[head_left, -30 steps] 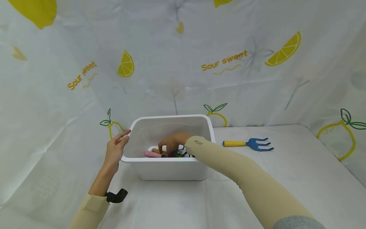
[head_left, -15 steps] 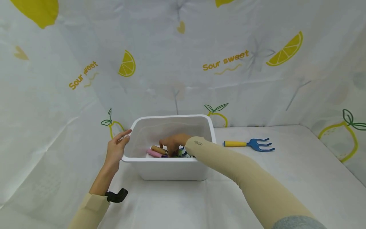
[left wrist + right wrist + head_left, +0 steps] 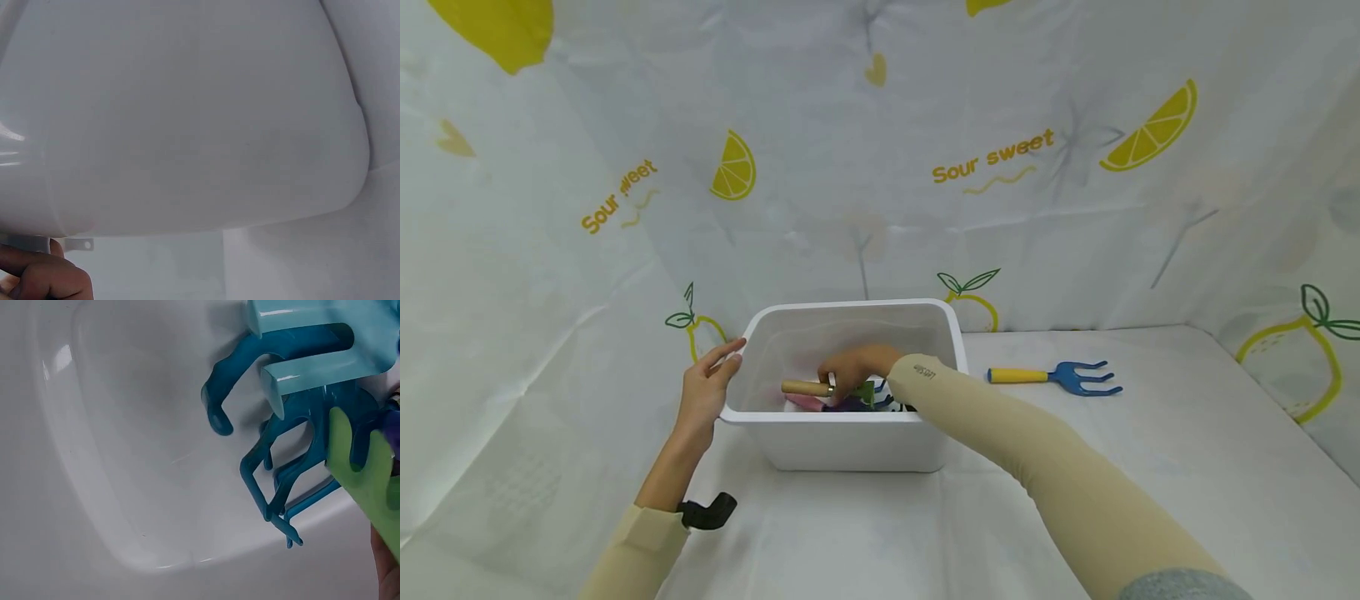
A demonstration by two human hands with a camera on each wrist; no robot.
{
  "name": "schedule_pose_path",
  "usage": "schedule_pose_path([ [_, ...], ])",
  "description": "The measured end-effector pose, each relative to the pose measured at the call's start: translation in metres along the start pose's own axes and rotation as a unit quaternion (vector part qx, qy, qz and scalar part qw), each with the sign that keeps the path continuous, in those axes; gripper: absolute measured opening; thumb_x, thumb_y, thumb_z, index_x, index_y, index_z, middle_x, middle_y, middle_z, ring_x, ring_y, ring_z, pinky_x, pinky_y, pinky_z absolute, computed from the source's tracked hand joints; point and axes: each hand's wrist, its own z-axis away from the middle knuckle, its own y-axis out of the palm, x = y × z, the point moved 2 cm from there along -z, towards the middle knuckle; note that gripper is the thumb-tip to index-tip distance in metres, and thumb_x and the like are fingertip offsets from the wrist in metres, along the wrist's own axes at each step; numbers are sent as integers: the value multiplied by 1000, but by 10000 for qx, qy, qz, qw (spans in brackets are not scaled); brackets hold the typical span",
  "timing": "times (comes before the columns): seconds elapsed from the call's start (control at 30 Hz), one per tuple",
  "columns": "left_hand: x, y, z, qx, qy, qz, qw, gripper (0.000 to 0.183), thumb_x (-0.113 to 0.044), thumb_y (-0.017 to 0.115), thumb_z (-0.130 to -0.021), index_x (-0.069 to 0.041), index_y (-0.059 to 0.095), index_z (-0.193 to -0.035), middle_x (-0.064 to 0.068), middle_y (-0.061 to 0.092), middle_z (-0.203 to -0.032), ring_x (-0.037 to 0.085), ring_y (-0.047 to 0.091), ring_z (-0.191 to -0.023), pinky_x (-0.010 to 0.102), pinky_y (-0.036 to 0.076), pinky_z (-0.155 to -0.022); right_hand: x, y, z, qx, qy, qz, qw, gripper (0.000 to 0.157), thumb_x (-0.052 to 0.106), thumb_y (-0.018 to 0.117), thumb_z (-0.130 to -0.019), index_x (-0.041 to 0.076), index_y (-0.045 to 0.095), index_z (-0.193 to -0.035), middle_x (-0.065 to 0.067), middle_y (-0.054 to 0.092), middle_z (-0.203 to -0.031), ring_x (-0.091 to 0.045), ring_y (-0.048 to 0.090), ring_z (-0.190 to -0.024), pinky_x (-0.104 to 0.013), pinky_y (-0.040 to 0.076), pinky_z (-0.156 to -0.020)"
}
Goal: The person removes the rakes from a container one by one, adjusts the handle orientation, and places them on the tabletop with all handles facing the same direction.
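Note:
My left hand (image 3: 702,392) grips the left rim of a white plastic bin (image 3: 850,442); its curled fingers (image 3: 53,279) show at the bin's edge in the left wrist view. Inside the bin, my right hand (image 3: 850,371) pinches a small garden fork by the neck, its wooden handle (image 3: 805,387) pointing left. The green notched head (image 3: 369,475) of that fork shows in the right wrist view. Below it lies a tool with a pink handle (image 3: 803,402). A light teal pronged tool (image 3: 331,369) and several blue prongs (image 3: 294,450) lie about the hand.
On the white-covered table to the right of the bin lies a blue hand fork with a yellow handle (image 3: 1018,376). A white cloth (image 3: 850,192) with lemon prints hangs close behind the bin. A black strap end (image 3: 707,511) sticks out from the left wrist.
My right hand has taken hold of the wooden-handled garden fork; its handle has swung level and shifted left, over the pink handle. The left hand and bin stay put.

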Motion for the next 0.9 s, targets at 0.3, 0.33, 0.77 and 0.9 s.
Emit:
schedule_pose_path([
  [0.3,-2,1,-1,1,17,-36,10000,47,-35,49,-110,-21,50,-154,12,51,-157,30,53,-138,16,50,-83,0,-8,0,-812,-201,643,9944,29,8,69,-97,9,64,-125,-6,65,-107,-13,59,-81,-25,52,-70],
  [0.33,-2,2,-1,3,18,-21,10000,47,-36,49,-110,-21,50,-154,12,51,-157,30,53,-139,16,50,-83,0,-9,1,-897,-209,676,9935,30,7,69,-96,10,64,-126,-6,66,-107,-14,60,-80,-25,53,-69],
  [0.77,-3,3,-2,101,94,-70,9999,49,-39,48,-109,-22,49,-155,14,51,-156,31,53,-137,18,51,-83,5,-18,10,-1313,-273,1606,9779,32,2,64,-94,13,67,-123,-6,69,-115,-19,62,-101,-31,53,-88],
  [0.9,0,1,1,101,8,-112,9999,49,-39,47,-110,-23,47,-156,14,51,-157,30,53,-138,19,50,-83,2,-17,6,-1280,-302,1740,9759,32,0,67,-92,15,68,-120,-4,70,-113,-18,61,-99,-29,53,-85],
])
